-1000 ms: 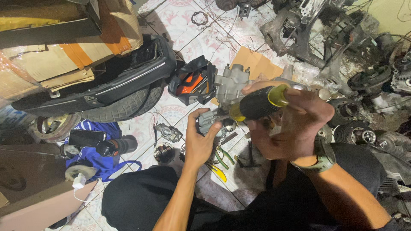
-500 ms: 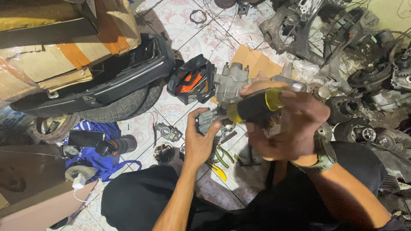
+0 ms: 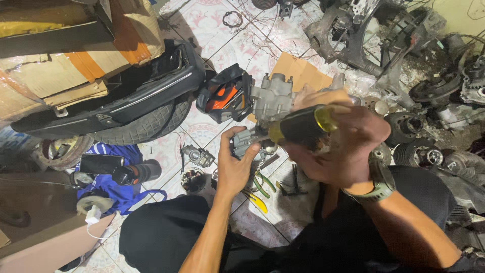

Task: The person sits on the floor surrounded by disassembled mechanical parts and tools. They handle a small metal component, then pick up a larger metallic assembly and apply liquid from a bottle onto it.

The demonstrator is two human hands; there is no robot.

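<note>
Right now you are gripping a small grey metal part [image 3: 246, 143] in your left hand [image 3: 233, 169], fingers curled over its near side, so most of its shape is hidden from view. Your right hand [image 3: 339, 146] is closing around a screwdriver [image 3: 301, 126] with a black and yellow handle; the handle is lying nearly level, pointing left toward the part, and the shaft is mostly lost between the handle and the metal, so where the tip is sitting cannot be made out. Both are being held up above the tiled floor [image 3: 212, 35], over your knees. A watch with a green strap [image 3: 380, 188] is sitting on your right wrist.

Just behind the part, a larger grey engine casting [image 3: 273, 96] is resting on a piece of cardboard [image 3: 298, 71], partly blocked by your right hand. A black and orange bag [image 3: 226, 96] is lying beside it to the left. Under your hands, green-handled pliers [image 3: 261, 184] and a yellow-handled tool [image 3: 256, 201] are showing only in part. A tyre [image 3: 146, 124] is lying under a black seat [image 3: 101, 103] at the left, with cardboard boxes [image 3: 65, 60] cut off by the edge. Dark engine parts [image 3: 434, 91] are crowding the right side, too tangled to tell apart.
</note>
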